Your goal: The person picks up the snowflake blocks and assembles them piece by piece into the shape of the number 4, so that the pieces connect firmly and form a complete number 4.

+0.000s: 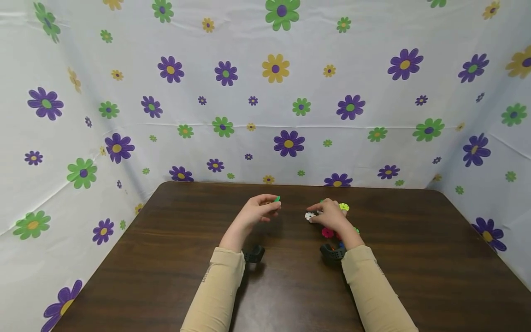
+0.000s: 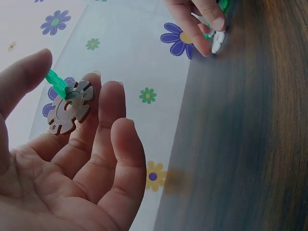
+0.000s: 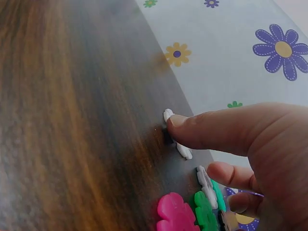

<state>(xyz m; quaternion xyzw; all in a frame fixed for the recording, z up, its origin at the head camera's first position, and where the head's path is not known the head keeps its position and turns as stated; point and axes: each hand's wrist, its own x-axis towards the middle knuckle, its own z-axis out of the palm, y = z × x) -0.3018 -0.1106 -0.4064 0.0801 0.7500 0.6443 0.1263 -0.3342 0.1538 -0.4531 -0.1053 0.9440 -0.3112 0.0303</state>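
Note:
My left hand (image 1: 256, 210) is raised over the middle of the table. It pinches a green notched disc (image 2: 58, 84) that is joined at an angle to a brownish notched disc (image 2: 72, 109); the other fingers curl loosely behind them. My right hand (image 1: 333, 216) is low over the table on the right, with its thumb and index finger pinching a white flower-shaped disc (image 1: 309, 216). In the right wrist view the thumb crosses the white disc and hides its middle. Beneath and beside that hand lie a pink disc (image 3: 175, 212), a green disc (image 3: 205, 211) and a greyish-white disc (image 3: 207, 186).
A yellow disc (image 1: 344, 207) lies just beyond the right hand, and more coloured discs are partly hidden under the right wrist. The dark wooden table (image 1: 166, 276) meets a white flower-printed cloth (image 1: 249, 92) at its back and sides.

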